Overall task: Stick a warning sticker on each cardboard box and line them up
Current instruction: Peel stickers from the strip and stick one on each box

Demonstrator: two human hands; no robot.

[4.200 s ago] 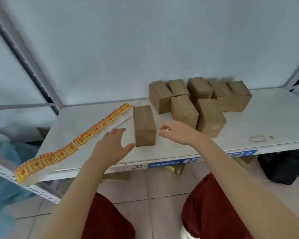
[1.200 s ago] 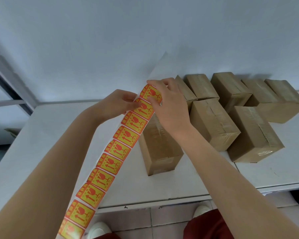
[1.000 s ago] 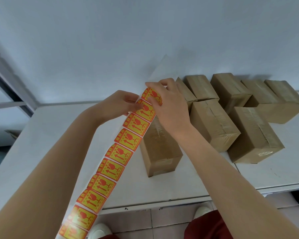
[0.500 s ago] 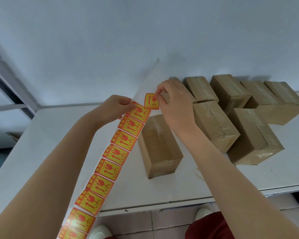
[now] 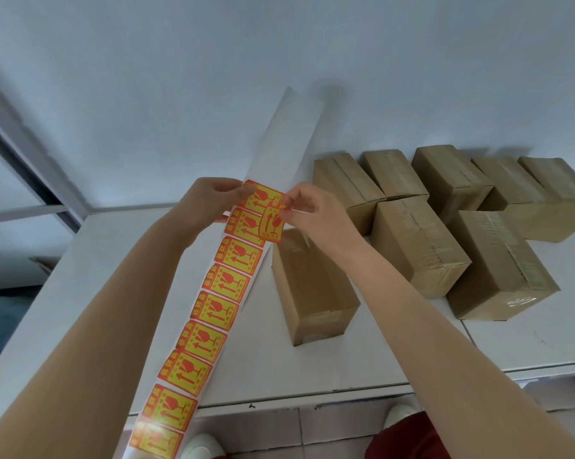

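My left hand (image 5: 209,202) holds up a long strip of yellow-and-red warning stickers (image 5: 213,313) by its left edge; the strip hangs down toward me and its bare white backing sticks up behind. My right hand (image 5: 316,210) pinches one peeled sticker (image 5: 272,223) by its top corner, just right of the strip. Below my right hand a lone cardboard box (image 5: 312,293) lies on the white table (image 5: 97,293), its top bare of any sticker. Several more cardboard boxes (image 5: 418,246) are bunched at the right.
A pale wall stands close behind the table. A grey metal shelf post (image 5: 24,154) runs up at the left. The table's front edge (image 5: 312,397) is near me, with tiled floor, white shoes and red trousers below.
My right hand has peeled one sticker off the strip and carried it down a little, beside the strip. Four seconds ago both hands were empty by the lone box, the strip lying on the table.
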